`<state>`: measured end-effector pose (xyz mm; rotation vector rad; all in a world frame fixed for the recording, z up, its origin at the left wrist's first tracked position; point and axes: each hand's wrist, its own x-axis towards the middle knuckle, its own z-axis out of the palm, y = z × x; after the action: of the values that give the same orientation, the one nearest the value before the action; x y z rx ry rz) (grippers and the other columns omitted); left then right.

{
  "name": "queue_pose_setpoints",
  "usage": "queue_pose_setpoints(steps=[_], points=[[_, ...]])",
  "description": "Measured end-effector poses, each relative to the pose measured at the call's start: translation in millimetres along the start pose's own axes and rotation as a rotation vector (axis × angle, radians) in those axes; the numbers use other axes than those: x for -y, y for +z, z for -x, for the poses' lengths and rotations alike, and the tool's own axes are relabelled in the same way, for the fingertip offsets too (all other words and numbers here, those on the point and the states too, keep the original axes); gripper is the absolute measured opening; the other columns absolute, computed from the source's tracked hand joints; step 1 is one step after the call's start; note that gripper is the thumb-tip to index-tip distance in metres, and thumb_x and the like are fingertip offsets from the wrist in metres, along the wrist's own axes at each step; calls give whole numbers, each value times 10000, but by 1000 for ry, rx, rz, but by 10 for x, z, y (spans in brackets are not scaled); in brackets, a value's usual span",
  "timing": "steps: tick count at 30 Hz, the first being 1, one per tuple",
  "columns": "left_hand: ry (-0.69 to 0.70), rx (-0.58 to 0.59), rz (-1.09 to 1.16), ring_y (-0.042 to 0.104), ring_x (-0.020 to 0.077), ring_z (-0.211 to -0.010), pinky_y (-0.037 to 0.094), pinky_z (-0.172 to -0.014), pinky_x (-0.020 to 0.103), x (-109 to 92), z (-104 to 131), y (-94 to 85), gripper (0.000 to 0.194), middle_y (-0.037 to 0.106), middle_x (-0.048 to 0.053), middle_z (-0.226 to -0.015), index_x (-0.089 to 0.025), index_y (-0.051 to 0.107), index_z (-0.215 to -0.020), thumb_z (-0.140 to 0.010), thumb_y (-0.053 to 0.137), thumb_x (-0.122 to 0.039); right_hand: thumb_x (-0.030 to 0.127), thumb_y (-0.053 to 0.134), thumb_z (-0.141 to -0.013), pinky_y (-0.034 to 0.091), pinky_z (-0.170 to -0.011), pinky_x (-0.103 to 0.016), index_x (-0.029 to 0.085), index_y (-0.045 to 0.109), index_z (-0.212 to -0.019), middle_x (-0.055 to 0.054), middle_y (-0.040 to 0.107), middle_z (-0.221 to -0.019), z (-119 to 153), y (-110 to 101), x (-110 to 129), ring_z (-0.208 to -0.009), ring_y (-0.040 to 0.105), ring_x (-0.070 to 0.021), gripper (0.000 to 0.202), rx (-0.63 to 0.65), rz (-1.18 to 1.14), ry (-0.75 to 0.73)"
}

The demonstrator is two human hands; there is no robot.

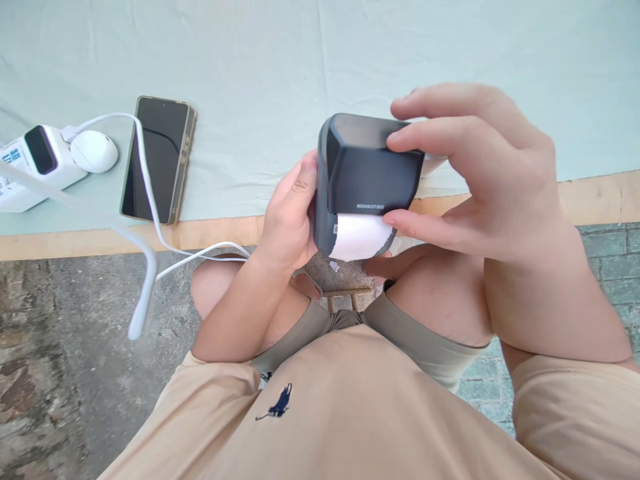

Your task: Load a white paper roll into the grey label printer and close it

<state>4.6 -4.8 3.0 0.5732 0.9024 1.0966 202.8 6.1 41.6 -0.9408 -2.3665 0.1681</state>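
A black label printer [377,170] marked NIIMBOT is tilted up in front of me, just above the table's near edge. A curved strip of white label paper [361,235] sticks out below its glossy lid. My left hand [289,220] wraps round the printer's left side, the thumb lying along its edge and the other fingers hidden behind. On the right, my right hand [480,167] is curled over the printer. One fingertip rests on the upper part of the lid, the thumb touches the lid's lower edge beside the paper, and another finger is raised at the top corner.
A smartphone [156,160] lies on the pale green tablecloth [260,80] to the left. Beside it is a white power strip [60,157] with a round white plug [94,151]. A white cable [145,160] crosses the phone and hangs over the wooden table edge [220,230].
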Motion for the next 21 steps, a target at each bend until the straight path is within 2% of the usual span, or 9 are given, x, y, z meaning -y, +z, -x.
queue_pose_setpoints(steps=[2,3,6,8,11,14,17,19,21], points=[[-6,68,36,499,254,-1357,478,-1097,375,1,-12,6,377,713,57,-990,-180,667,-976,-957,378,-422,430,638,-813,514,-888,-394,225,543,-1143,-70,613,-1103,-24,16,20,-1053,596,-197,400,-118,114,-57],[-5,110,51,467,254,-1387,474,-1105,382,0,-16,11,386,711,60,-1028,-182,662,-999,-954,372,-432,427,623,-816,502,-792,-368,230,571,-1092,-53,627,-955,-39,29,41,-927,607,-180,343,-188,176,-62],[9,160,67,440,248,-1414,475,-1109,373,-16,-9,26,302,699,46,-1114,-224,633,-1056,-927,445,-422,277,507,-887,383,-602,-272,234,626,-938,8,530,-622,-81,77,116,-621,525,-95,136,-341,359,83],[20,168,41,471,234,-1394,472,-1112,353,-31,7,30,232,694,20,-1132,-259,593,-1094,-909,516,-375,189,446,-911,372,-596,-234,207,630,-889,25,505,-590,-100,106,143,-583,515,-58,186,-400,412,216],[31,168,7,507,213,-1365,465,-1117,332,-43,29,26,259,682,8,-1157,-256,551,-1141,-917,521,-383,228,466,-911,381,-606,-209,148,597,-919,4,592,-767,-123,128,142,-687,610,-63,153,-414,351,254],[65,183,4,473,205,-1394,457,-1125,318,-35,30,16,269,674,21,-1146,-228,549,-1151,-941,474,-379,211,477,-884,351,-583,-220,166,591,-919,2,644,-875,-149,123,171,-700,615,-71,127,-280,296,224],[76,189,-7,473,203,-1392,475,-1105,319,-21,23,3,266,673,10,-1104,-229,532,-1177,-951,449,-344,258,492,-867,301,-558,-231,244,633,-939,46,653,-799,-184,107,253,-652,558,-75,159,12,327,341],[66,187,-25,528,196,-1340,507,-1062,298,-20,26,-5,270,678,-1,-1086,-244,520,-1191,-941,475,-333,346,495,-870,234,-539,-244,291,640,-1031,46,667,-838,-213,96,300,-649,541,-92,224,218,407,433],[55,191,-40,572,188,-1290,533,-1018,284,-24,35,-9,275,682,-4,-1072,-252,508,-1199,-933,493,-318,396,482,-875,171,-521,-255,313,621,-1097,34,675,-876,-245,85,323,-620,514,-99,275,347,476,456]])
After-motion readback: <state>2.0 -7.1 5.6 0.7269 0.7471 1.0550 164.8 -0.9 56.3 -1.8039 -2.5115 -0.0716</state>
